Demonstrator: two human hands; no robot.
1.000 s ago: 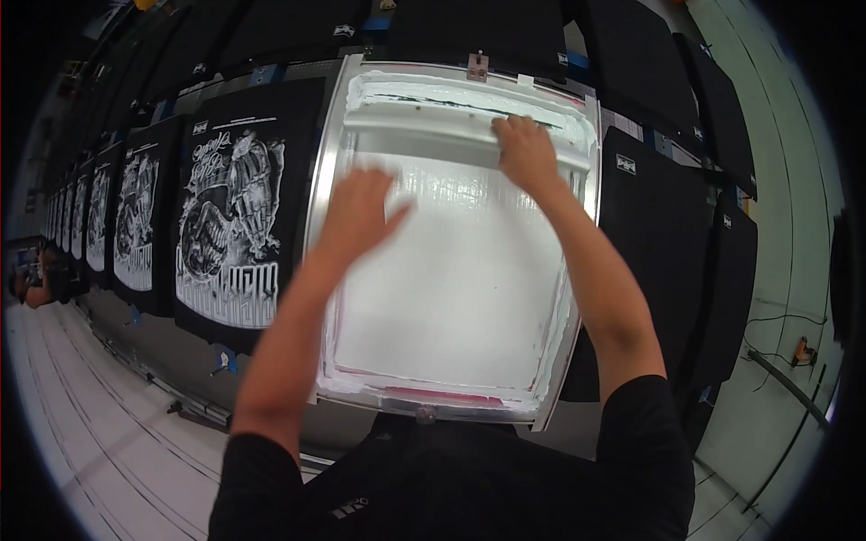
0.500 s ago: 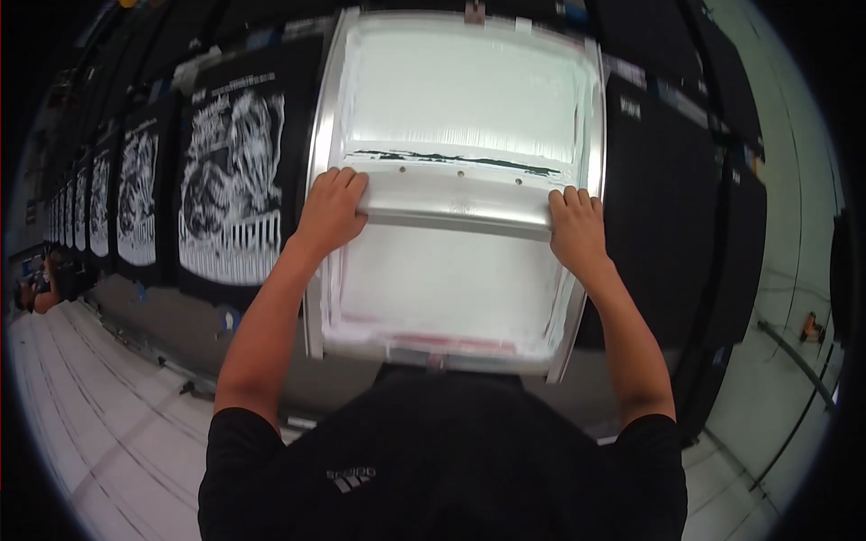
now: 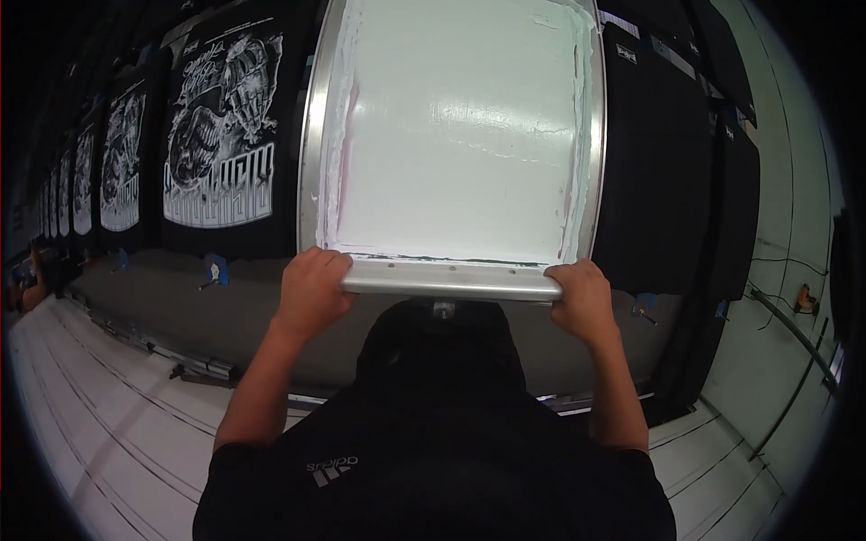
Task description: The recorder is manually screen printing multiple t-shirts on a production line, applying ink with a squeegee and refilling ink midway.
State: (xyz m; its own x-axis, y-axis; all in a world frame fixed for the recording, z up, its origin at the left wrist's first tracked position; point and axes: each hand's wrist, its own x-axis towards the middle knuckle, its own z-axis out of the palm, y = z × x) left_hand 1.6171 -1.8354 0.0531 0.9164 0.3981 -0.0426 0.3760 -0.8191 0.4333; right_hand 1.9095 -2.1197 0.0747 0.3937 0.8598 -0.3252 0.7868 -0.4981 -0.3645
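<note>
A wide metal squeegee (image 3: 449, 280) lies across the near end of a screen printing frame (image 3: 315, 135). My left hand (image 3: 315, 290) is wrapped round its left end, and my right hand (image 3: 583, 298) grips the right end. Both thumbs press on the near side of the metal holder. Beyond it the mesh (image 3: 460, 108) carries a pale, whitish coat, with thicker white ink (image 3: 578, 171) smeared along its right edge. A thin dark line shows just past the squeegee's blade. Whatever lies beneath the frame is hidden.
Left of the frame, a black shirt (image 3: 221, 135) with a white print lies flat, with several more printed shirts in a row beyond. A black shirt (image 3: 663, 171) with a small white mark lies on the right. A long rail (image 3: 807, 347) and cables run along the far right floor.
Both hands have drawn the squeegee toward me, from mid-screen to the near end of the frame. My view has shifted, and the frame's far end is cut off.
</note>
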